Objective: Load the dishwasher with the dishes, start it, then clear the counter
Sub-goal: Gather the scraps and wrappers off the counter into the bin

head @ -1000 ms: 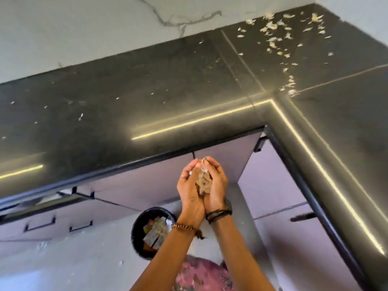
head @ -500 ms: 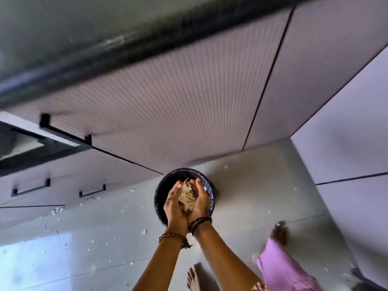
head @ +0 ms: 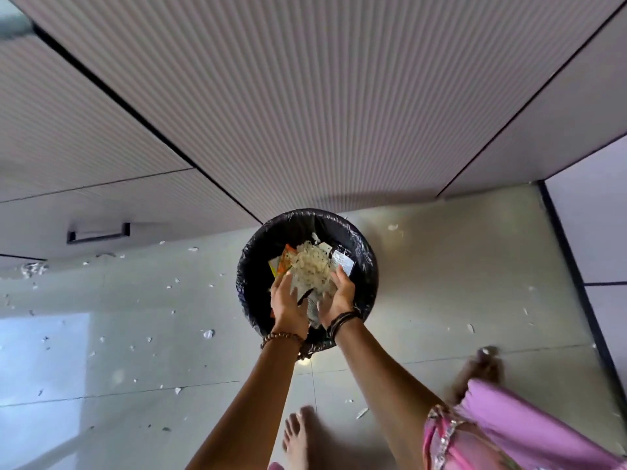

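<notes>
A round bin [head: 364, 262] lined with a black bag stands on the floor against the cabinets. Both my hands hover over its mouth. My left hand [head: 288, 305] and my right hand [head: 339, 296] have parted, palms facing each other, fingers relaxed. A clump of pale peel scraps [head: 310, 266] lies just beyond my fingertips, over the wrappers and packets in the bin; whether it still touches my fingers I cannot tell.
Ribbed pale cabinet fronts [head: 305, 96] rise behind the bin, with a drawer handle [head: 98, 232] at the left. White scraps [head: 207, 333] lie scattered over the grey tiled floor. My bare feet [head: 298, 439] and pink clothing [head: 509, 432] are near the bottom edge.
I bent from the counter down to the bin. My hands, cupped together around the scraps before, have opened apart, and the scraps have dropped toward the bin.
</notes>
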